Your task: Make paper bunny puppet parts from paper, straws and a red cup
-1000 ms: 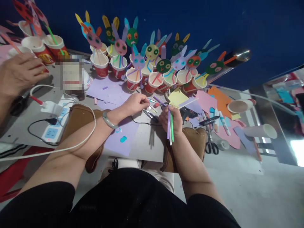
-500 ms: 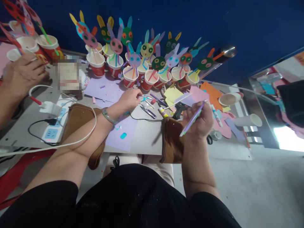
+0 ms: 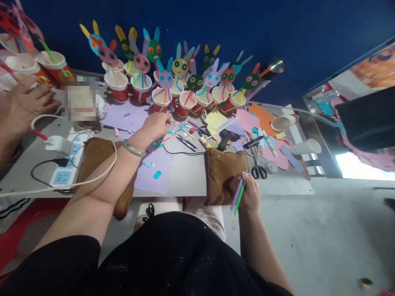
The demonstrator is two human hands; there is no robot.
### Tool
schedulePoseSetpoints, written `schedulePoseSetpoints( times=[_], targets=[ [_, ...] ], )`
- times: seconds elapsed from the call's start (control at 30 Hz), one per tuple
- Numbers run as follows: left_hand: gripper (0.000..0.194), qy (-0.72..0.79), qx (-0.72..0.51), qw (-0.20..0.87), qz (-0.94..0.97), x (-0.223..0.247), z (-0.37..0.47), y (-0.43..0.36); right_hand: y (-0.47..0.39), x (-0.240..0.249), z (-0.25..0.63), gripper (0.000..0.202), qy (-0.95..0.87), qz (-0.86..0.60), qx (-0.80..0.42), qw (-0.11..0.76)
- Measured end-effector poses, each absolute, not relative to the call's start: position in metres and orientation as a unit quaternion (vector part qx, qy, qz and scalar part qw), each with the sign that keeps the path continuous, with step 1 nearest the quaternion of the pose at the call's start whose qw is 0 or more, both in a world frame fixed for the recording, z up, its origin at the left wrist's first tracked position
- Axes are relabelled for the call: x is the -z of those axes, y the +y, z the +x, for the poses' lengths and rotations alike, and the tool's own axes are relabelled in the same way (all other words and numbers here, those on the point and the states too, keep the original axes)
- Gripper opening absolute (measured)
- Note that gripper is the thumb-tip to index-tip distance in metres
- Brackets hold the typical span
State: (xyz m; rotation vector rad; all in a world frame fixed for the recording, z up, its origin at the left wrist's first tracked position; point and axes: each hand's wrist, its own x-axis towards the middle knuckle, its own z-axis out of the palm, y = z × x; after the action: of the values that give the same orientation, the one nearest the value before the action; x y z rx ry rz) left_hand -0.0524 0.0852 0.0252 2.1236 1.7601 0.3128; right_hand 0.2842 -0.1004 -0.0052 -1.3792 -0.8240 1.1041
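My right hand (image 3: pixel 249 192) is closed round a purple and a green stick (image 3: pixel 239 198), above a brown pouch (image 3: pixel 226 174) at the table's front edge. My left hand (image 3: pixel 159 125) has its fingers pressed together over the middle of the table; anything in them is too small to make out. Beneath that wrist lies a blue patterned round piece (image 3: pixel 157 142), partly hidden, beside a purple sheet (image 3: pixel 160 164) with small blue scraps. Open-looking pliers (image 3: pixel 187 142), a yellow glue stick (image 3: pixel 205 142) and a black glue gun (image 3: pixel 227 139) lie between my hands.
Red paper cups with rabbit-faced figures (image 3: pixel 162 98) line the back. Black-handled scissors (image 3: pixel 258 169), markers and coloured paper lie at right. A power strip (image 3: pixel 66 164) with cables is at left, near another person's hand (image 3: pixel 29 100).
My right hand has moved down and nearer me with the sticks, whose ends now spread apart. The view has shifted, and the scissors at right have come into sight.
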Motion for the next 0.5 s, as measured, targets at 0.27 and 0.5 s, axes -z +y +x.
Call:
schedulePoseSetpoints(
  times=[0.27,0.5],
  targets=[
    [0.034,0.622,-0.036,0.180,0.761,-0.032,-0.056,0.084,-0.123,0.024,0.264,0.047,-0.405,-0.640,-0.428,0.492],
    [0.027,0.588,-0.047,0.195,0.783,-0.028,-0.058,0.087,-0.126,0.015,0.251,0.045,-0.500,-0.642,-0.359,0.457]
  ],
)
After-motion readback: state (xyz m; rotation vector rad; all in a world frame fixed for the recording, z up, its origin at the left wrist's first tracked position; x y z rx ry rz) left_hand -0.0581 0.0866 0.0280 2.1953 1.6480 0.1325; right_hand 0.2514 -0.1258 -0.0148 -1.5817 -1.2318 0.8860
